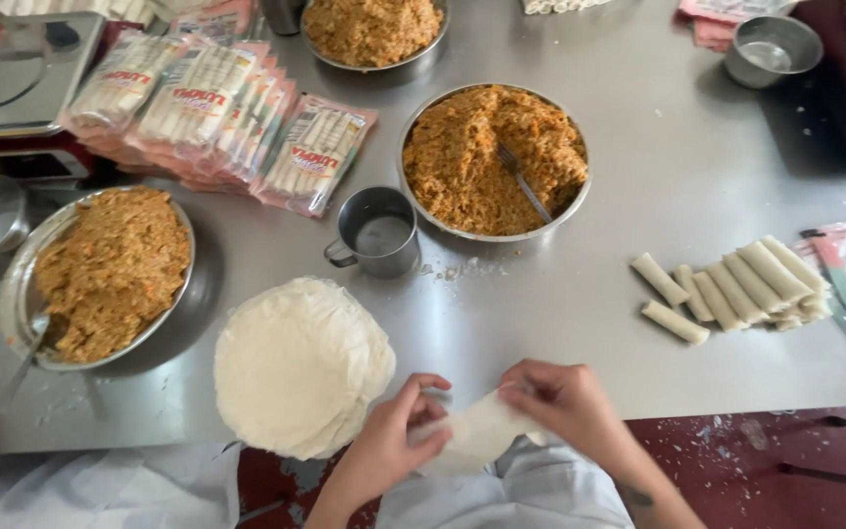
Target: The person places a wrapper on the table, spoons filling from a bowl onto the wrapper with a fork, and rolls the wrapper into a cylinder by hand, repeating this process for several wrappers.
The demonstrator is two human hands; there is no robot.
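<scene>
My left hand (391, 441) and my right hand (562, 400) both grip a pale, partly rolled wrapper (482, 431) at the near edge of the steel table (638, 176). A round stack of thin white wrappers (298, 364) lies just left of my left hand. Beyond my hands stands a large metal bowl of orange-brown filling (462, 162) with a fork (524, 183) stuck in it. Several finished rolls (736, 286) lie in a row to the right.
A metal cup (379, 233) stands near the middle bowl. A second bowl of filling (110, 269) with a spoon is at left, a third (372, 29) at the back. Packets of rolls (208, 108) are piled at back left. A small empty bowl (772, 47) sits at back right.
</scene>
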